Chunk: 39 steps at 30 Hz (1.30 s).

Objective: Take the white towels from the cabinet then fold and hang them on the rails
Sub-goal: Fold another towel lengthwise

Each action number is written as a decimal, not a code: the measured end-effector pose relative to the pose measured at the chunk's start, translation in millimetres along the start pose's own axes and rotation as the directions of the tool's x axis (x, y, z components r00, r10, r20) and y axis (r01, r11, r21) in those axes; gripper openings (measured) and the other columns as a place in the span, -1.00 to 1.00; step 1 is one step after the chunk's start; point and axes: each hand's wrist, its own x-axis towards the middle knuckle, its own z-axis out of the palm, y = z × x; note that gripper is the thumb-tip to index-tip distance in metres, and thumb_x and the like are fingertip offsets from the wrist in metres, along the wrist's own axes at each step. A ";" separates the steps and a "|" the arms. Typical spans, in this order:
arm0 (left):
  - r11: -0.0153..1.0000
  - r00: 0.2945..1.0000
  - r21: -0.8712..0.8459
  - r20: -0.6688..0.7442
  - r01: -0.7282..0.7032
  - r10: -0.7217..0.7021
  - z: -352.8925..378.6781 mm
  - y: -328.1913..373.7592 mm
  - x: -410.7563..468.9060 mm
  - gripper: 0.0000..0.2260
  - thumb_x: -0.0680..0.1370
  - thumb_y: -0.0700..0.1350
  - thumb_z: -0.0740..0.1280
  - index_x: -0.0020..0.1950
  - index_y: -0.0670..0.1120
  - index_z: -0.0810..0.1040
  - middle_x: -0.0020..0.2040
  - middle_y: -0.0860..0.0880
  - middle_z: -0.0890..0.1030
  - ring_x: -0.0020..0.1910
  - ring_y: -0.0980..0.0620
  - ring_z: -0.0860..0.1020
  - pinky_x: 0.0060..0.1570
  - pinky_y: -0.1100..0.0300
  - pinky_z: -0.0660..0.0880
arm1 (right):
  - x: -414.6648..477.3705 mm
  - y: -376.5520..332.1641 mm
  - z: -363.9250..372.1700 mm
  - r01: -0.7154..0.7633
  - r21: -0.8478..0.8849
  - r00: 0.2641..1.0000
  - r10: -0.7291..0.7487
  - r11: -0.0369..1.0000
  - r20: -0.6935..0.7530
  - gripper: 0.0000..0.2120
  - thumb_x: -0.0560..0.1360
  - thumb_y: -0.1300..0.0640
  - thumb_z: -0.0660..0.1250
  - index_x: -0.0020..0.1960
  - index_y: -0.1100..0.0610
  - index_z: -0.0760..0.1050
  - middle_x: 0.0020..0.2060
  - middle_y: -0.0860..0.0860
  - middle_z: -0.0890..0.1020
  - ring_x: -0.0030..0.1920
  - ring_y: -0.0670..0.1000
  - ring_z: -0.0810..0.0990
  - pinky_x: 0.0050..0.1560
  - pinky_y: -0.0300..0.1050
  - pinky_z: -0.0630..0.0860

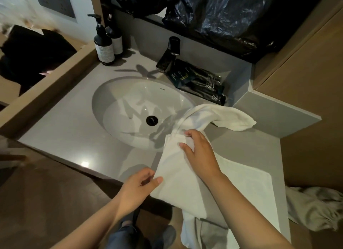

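Limp, light white towel [176, 174] at the tabletop's [65, 128] front edge, best held by corners; left hand [137, 189] pinches its edge, right hand [200, 154] clutches a fold.

On countertop [65, 122], white towel [172, 174]: left hand [137, 190] pinches edge, right hand [201, 155] grips fold.

The light was dim and warm, falling from overhead. One small glare spot shone on the tabletop [61, 129] near its front edge. Hard, overlapping shadows streaked the sink [167, 98] bowl. The towel [178, 174] was the brightest patch, its texture nearly washed out. The black bags [222, 16] gave bluish glints. The upper left corner was smeared by blur, and straight edges bowed toward the borders.
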 end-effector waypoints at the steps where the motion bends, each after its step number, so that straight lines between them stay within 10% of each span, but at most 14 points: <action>1: 1.000 1.000 -0.007 0.001 -0.004 0.004 0.5 0.9 0.3 -0.79 0.54 0.06 0.33 -0.04 -0.07 0.58 -0.05 -0.10 0.64 -0.04 -0.04 0.61 0.09 -0.04 0.54 | 1.9 -0.9 -0.3 -0.006 0.000 1.000 0.006 1.000 -0.005 -0.79 0.58 0.07 0.31 0.18 0.10 0.48 0.13 -0.08 0.51 0.16 -0.08 0.48 0.24 -0.16 0.40; 14: 0.999 1.000 0.039 -0.021 0.024 -0.023 -3.2 -7.6 3.8 -0.58 0.46 0.13 0.40 -0.37 -0.18 0.44 -0.45 -0.07 0.34 -0.47 0.07 0.32 -0.36 0.27 0.30 | 13.9 -11.9 -0.6 -0.165 0.001 0.983 0.164 0.986 -0.084 -0.89 0.58 0.14 0.32 -0.11 0.10 0.43 -0.13 -0.02 0.57 0.00 0.04 0.55 0.07 0.00 0.47; 18: 0.999 0.997 0.029 -0.076 0.031 -0.028 -1.7 -10.3 3.8 -0.74 0.41 -0.05 0.52 -0.01 -0.10 0.54 -0.17 -0.04 0.62 -0.18 0.04 0.60 -0.05 0.15 0.57 | 15.4 -4.7 4.5 -0.104 0.030 0.995 0.104 0.994 0.008 -0.86 0.62 0.13 0.24 -0.10 -0.01 0.50 -0.16 -0.14 0.60 -0.02 -0.01 0.55 0.22 0.09 0.41; 21: 0.998 1.000 0.059 0.002 0.026 -0.026 -5.1 -9.7 7.6 -0.47 0.39 -0.07 0.53 0.27 0.05 0.38 0.04 0.06 0.56 0.02 0.11 0.56 -0.01 0.28 0.52 | 16.9 4.3 4.2 -0.098 0.121 0.995 0.094 0.988 0.041 -0.75 0.62 0.10 0.22 -0.19 -0.14 0.51 -0.22 -0.23 0.62 -0.04 -0.02 0.56 0.24 0.12 0.41; 27: 0.999 0.997 0.023 -0.070 0.025 -0.024 -4.3 18.8 34.4 -0.53 0.56 0.12 0.28 0.39 -0.07 0.34 0.19 0.06 0.50 0.13 0.09 0.51 0.01 0.28 0.48 | 25.0 -4.1 20.3 -0.120 -0.196 0.991 0.106 0.973 -0.085 -0.78 0.64 0.14 0.16 0.00 0.05 0.58 -0.07 -0.04 0.65 -0.01 0.03 0.55 0.03 -0.12 0.21; 32: 0.982 0.982 -0.066 -0.063 0.175 -0.179 5.9 38.9 69.6 -0.46 0.55 0.27 0.19 0.30 -0.13 0.44 0.20 -0.06 0.55 0.13 -0.06 0.54 0.19 0.05 0.46 | 19.3 2.7 17.6 -0.081 0.004 0.982 0.081 0.997 -0.171 -0.89 0.58 0.10 0.28 0.03 0.05 0.58 -0.01 -0.03 0.56 0.08 0.01 0.48 0.17 0.00 0.43; 36: 0.985 0.978 -0.132 -0.164 0.110 -0.132 16.1 38.9 81.3 -0.72 0.59 -0.01 0.28 -0.11 -0.25 0.48 -0.07 -0.24 0.60 -0.15 -0.12 0.58 -0.11 0.06 0.47 | 1.8 17.9 6.9 -0.035 0.086 0.989 0.047 0.996 -0.138 -0.76 0.60 0.01 0.26 0.23 0.07 0.49 0.14 -0.03 0.50 0.15 -0.03 0.48 0.24 -0.07 0.43; 39: 1.000 0.962 0.022 -0.274 -0.006 0.012 16.3 38.1 77.5 -0.83 0.62 -0.09 0.22 0.03 -0.20 0.45 -0.06 -0.18 0.55 -0.09 -0.09 0.55 -0.14 0.17 0.45 | -14.3 47.3 0.7 -0.148 0.019 0.988 0.149 0.989 -0.029 -0.59 0.61 -0.18 0.14 0.32 0.05 0.43 0.17 -0.02 0.51 0.19 0.00 0.48 0.30 0.01 0.39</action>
